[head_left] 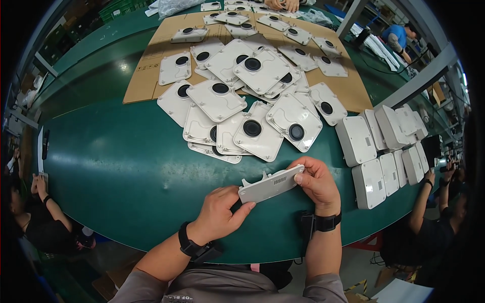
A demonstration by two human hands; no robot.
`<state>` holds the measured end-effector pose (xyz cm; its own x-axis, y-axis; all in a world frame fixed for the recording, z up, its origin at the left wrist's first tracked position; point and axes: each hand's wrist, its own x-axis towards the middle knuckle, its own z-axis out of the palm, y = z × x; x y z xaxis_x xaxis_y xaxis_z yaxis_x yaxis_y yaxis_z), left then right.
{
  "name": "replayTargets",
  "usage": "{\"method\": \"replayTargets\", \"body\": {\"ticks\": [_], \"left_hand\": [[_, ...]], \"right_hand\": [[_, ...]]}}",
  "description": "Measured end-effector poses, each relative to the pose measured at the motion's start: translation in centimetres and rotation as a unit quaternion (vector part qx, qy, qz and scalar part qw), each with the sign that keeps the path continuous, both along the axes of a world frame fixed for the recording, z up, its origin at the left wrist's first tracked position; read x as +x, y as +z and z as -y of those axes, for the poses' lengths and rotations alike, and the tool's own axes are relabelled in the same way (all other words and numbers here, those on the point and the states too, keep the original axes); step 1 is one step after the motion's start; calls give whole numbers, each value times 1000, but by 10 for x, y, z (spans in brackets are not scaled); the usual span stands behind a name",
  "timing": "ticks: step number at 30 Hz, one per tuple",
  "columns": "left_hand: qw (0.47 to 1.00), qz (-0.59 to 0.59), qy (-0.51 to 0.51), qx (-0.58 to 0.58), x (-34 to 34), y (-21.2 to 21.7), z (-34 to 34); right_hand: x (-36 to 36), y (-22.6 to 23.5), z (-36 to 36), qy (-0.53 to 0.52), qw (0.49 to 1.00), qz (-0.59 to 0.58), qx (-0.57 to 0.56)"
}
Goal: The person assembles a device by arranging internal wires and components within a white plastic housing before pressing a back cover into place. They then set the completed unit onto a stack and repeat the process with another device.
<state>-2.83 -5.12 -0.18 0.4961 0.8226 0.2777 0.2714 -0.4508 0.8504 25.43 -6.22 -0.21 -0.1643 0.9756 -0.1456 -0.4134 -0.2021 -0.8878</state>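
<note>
- Hands: we are holding one pale grey plastic housing (pixel 271 184) edge-on between both, just above the green table (pixel 116 166).
- Our left hand (pixel 221 212) is gripping its near-left end, fingers closed around it.
- Our right hand (pixel 317 183) is pinching its far-right end, thumb on the vented face.
- We are seeing a loose pile of flat covers with black round ports (pixel 252 101) lying beyond the housing, partly on a cardboard sheet (pixel 146 70).
- We are seeing closed grey boxes (pixel 384 151) sitting in rows to our right, well apart from the pile.
</note>
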Motion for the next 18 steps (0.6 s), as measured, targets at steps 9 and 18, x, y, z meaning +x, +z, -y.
{"method": "replayTargets", "body": {"ticks": [9, 18], "left_hand": [[1000, -5, 1, -3, -1, -2, 0], [1000, -3, 1, -1, -1, -4, 0]], "right_hand": [[-1, 0, 0, -1, 1000, 4, 2], [-1, -1, 0, 5, 1000, 9, 9]]}}
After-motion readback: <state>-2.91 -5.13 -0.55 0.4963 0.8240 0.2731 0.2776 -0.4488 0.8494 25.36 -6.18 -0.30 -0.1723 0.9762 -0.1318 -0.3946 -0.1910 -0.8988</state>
